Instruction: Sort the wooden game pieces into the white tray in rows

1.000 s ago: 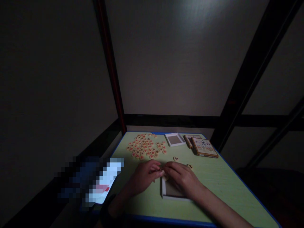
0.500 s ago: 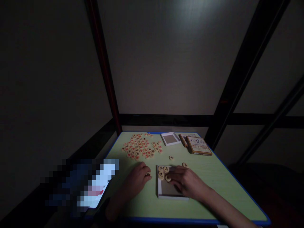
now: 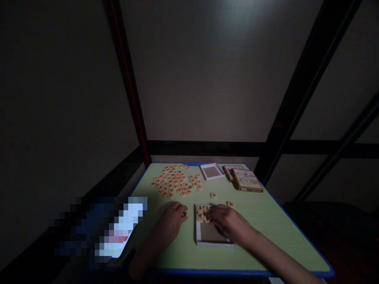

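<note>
Left of the near box tray, my left hand (image 3: 172, 221) rests at the table with its fingers closed on a round xiangqi piece (image 3: 185, 213) bearing a dark character. My right hand (image 3: 229, 221) reaches into the white-edged box tray (image 3: 196, 232). Its fingertips press on a xiangqi piece (image 3: 207, 218) in the tray's upper left part, beside several pieces with black characters, such as the corner piece (image 3: 199, 209). Two loose pieces lie beyond the tray: one piece (image 3: 213, 195) straight behind it, another piece (image 3: 230, 204) near my right knuckles.
A wide cluster of xiangqi pieces (image 3: 174, 181), many with red characters, spreads over the far left of the green table (image 3: 266, 244). A second white tray (image 3: 212, 172) stands at the back. Two printed boxes (image 3: 248, 179) lie right of it. A blurred bright patch (image 3: 121, 228) is at the left edge.
My right hand has set its piece down beside the others in the tray, with fingertips still on it. My left hand has turned its piece slightly, showing more of its face.
</note>
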A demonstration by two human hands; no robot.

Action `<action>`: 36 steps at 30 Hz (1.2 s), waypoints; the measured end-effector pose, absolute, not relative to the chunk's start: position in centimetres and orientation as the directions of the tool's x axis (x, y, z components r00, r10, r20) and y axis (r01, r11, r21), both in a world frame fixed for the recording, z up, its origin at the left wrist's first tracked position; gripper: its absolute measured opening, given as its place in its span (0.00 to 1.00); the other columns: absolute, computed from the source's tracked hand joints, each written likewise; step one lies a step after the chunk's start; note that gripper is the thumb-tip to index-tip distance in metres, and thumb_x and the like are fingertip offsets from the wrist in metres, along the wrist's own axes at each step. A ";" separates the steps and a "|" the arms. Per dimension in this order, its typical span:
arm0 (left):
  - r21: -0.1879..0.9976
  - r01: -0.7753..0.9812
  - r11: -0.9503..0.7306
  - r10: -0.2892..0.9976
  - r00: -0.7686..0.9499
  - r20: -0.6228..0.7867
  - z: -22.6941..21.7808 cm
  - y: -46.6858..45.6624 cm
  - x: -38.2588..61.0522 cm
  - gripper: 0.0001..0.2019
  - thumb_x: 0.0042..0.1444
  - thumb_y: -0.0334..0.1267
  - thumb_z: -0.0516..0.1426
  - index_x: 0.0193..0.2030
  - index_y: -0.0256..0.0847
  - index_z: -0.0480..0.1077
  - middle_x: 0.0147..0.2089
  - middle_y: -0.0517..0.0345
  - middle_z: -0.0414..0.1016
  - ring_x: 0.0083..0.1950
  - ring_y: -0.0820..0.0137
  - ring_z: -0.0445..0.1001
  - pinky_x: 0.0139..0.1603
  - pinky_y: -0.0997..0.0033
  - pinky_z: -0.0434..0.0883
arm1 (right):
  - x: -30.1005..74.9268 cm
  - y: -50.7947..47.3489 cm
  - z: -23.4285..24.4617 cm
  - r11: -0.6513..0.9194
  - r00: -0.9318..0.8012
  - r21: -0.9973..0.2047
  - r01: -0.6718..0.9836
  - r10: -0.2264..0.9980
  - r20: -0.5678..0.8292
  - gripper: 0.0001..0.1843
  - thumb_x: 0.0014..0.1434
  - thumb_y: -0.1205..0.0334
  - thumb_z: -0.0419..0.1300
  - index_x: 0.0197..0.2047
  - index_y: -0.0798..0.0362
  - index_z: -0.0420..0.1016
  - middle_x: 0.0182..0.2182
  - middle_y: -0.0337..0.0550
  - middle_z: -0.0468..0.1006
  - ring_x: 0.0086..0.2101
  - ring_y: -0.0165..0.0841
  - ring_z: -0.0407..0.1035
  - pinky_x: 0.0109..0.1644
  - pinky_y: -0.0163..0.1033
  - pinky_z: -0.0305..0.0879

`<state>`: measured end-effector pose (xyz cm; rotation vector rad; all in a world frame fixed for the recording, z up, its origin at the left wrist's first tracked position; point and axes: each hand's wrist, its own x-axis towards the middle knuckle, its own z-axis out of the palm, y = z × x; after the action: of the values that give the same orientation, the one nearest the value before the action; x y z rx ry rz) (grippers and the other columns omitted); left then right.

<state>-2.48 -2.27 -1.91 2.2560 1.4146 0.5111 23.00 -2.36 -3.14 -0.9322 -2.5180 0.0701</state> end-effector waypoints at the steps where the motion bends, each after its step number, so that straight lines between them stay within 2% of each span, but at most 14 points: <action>1: 0.556 0.734 -0.389 0.910 0.400 0.109 -1.9 -2.3 -2.4 0.11 0.61 0.30 0.52 0.46 0.41 0.73 0.49 0.51 0.76 0.52 0.64 0.73 0.56 0.64 0.68 | 23.0 -2.4 -3.1 0.767 -0.657 -0.204 0.609 0.631 0.412 0.10 0.63 0.71 0.58 0.46 0.55 0.79 0.32 0.47 0.81 0.35 0.37 0.73 0.38 0.38 0.69; 4: 0.648 0.656 -0.386 0.918 0.338 0.205 -2.0 -2.2 -1.5 0.13 0.60 0.31 0.54 0.50 0.42 0.73 0.50 0.51 0.76 0.51 0.64 0.74 0.57 0.62 0.69 | 23.0 -2.6 -2.8 0.777 -0.617 -0.187 0.601 0.599 0.510 0.12 0.66 0.68 0.56 0.50 0.54 0.77 0.33 0.47 0.81 0.34 0.36 0.72 0.37 0.38 0.69; 6: 0.739 0.566 -0.366 0.927 0.287 0.239 -2.1 -2.1 -0.5 0.14 0.58 0.32 0.57 0.51 0.43 0.72 0.49 0.53 0.77 0.47 0.65 0.75 0.55 0.62 0.71 | 22.8 -2.7 -2.5 0.809 -0.609 -0.135 0.573 0.530 0.591 0.15 0.67 0.66 0.55 0.55 0.54 0.75 0.35 0.47 0.81 0.34 0.36 0.72 0.37 0.38 0.68; 9: 0.880 0.375 -0.291 0.939 0.289 0.187 -2.2 -1.9 1.3 0.18 0.53 0.32 0.61 0.51 0.42 0.71 0.43 0.55 0.78 0.42 0.66 0.77 0.48 0.65 0.75 | 22.4 -2.6 -2.0 0.848 -0.621 -0.039 0.528 0.417 0.664 0.17 0.68 0.67 0.54 0.59 0.53 0.72 0.36 0.48 0.81 0.34 0.35 0.71 0.36 0.38 0.68; 12: 0.938 0.249 -0.241 0.921 0.363 0.140 -1.8 -1.5 2.4 0.19 0.50 0.32 0.63 0.51 0.40 0.71 0.39 0.56 0.79 0.42 0.66 0.77 0.47 0.66 0.75 | 22.7 -2.6 -1.7 0.852 -0.629 0.017 0.524 0.373 0.682 0.18 0.68 0.67 0.55 0.60 0.53 0.72 0.36 0.48 0.82 0.33 0.35 0.72 0.34 0.38 0.67; 14: 0.928 0.273 -0.252 0.905 0.407 0.125 -1.3 -1.2 2.4 0.20 0.51 0.33 0.63 0.52 0.40 0.72 0.39 0.57 0.79 0.41 0.67 0.77 0.46 0.67 0.75 | 23.1 -2.6 -1.7 0.841 -0.626 0.033 0.540 0.376 0.683 0.16 0.67 0.67 0.55 0.57 0.53 0.74 0.35 0.48 0.82 0.32 0.35 0.72 0.33 0.37 0.66; 17: 0.838 0.426 -0.341 0.888 0.438 0.139 -0.5 -0.5 1.6 0.22 0.48 0.35 0.66 0.53 0.43 0.74 0.46 0.56 0.79 0.41 0.67 0.76 0.46 0.65 0.74 | 23.7 -2.7 -2.1 0.809 -0.629 0.025 0.587 0.436 0.644 0.13 0.66 0.69 0.55 0.51 0.54 0.77 0.33 0.48 0.81 0.30 0.35 0.72 0.32 0.37 0.66; 21: 0.713 0.549 -0.437 0.872 0.452 0.187 -0.6 0.4 0.7 0.25 0.42 0.35 0.70 0.50 0.43 0.76 0.53 0.54 0.76 0.47 0.63 0.74 0.51 0.62 0.72 | 23.7 -2.8 -2.8 0.808 -0.668 -0.006 0.589 0.491 0.559 0.13 0.65 0.71 0.55 0.47 0.54 0.79 0.32 0.47 0.81 0.31 0.35 0.72 0.34 0.38 0.68; 24: 0.698 0.551 -0.456 0.857 0.485 0.177 -1.3 0.5 0.9 0.24 0.40 0.36 0.71 0.47 0.43 0.77 0.51 0.54 0.76 0.51 0.61 0.74 0.53 0.62 0.71 | 23.4 -2.7 -3.1 0.814 -0.691 -0.008 0.581 0.499 0.523 0.13 0.64 0.71 0.55 0.46 0.55 0.80 0.32 0.48 0.81 0.32 0.35 0.73 0.36 0.38 0.69; 29: 0.686 0.558 -0.468 0.833 0.539 0.129 -1.8 -0.2 1.6 0.23 0.41 0.34 0.69 0.47 0.42 0.76 0.48 0.55 0.75 0.50 0.62 0.74 0.53 0.66 0.70 | 23.2 -2.7 -3.4 0.813 -0.698 -0.023 0.581 0.513 0.500 0.12 0.64 0.69 0.56 0.47 0.54 0.79 0.32 0.47 0.80 0.32 0.35 0.72 0.36 0.38 0.70; 36: 0.685 0.558 -0.469 0.832 0.538 0.132 -1.8 -0.4 1.7 0.23 0.43 0.31 0.66 0.49 0.43 0.75 0.49 0.54 0.75 0.51 0.62 0.73 0.55 0.65 0.71 | 23.0 -2.4 -3.3 0.828 -0.707 -0.031 0.561 0.498 0.502 0.12 0.63 0.73 0.54 0.43 0.55 0.78 0.31 0.47 0.79 0.32 0.35 0.72 0.37 0.37 0.70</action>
<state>1.67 -0.44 -1.76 2.1943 1.1194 0.6151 23.00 -2.38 -3.34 -0.7801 -2.5058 -0.1690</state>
